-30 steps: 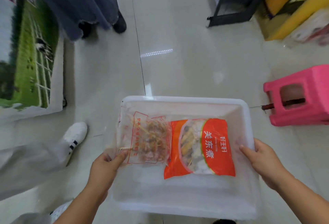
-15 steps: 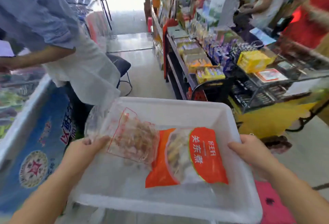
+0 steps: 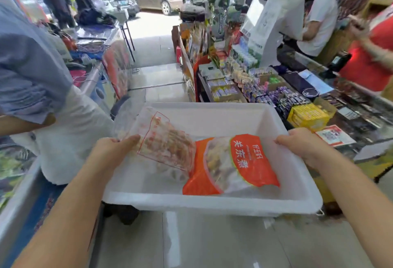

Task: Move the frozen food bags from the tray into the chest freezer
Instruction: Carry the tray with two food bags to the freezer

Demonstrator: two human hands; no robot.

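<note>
I hold a white plastic tray [image 3: 212, 202] in front of me at waist height, above the floor. My left hand [image 3: 112, 148] grips its left rim, with the thumb on the edge of a clear bag with red print [image 3: 168, 144]. My right hand [image 3: 302, 143] grips the right rim. An orange frozen food bag [image 3: 251, 161] lies in the tray, partly under the clear bag. The chest freezer [image 3: 14, 193] runs along the left edge of the view.
A person in a blue shirt and white apron [image 3: 53, 118] stands close on my left, next to the freezer. A counter with snack boxes [image 3: 276, 95] lines the right. More people stand at the back and right. An aisle of tiled floor [image 3: 157, 80] runs ahead.
The tray has come up from the floor to waist height, and my view has lifted from the tiles to the shop aisle. Both hands keep their grip on the rims.
</note>
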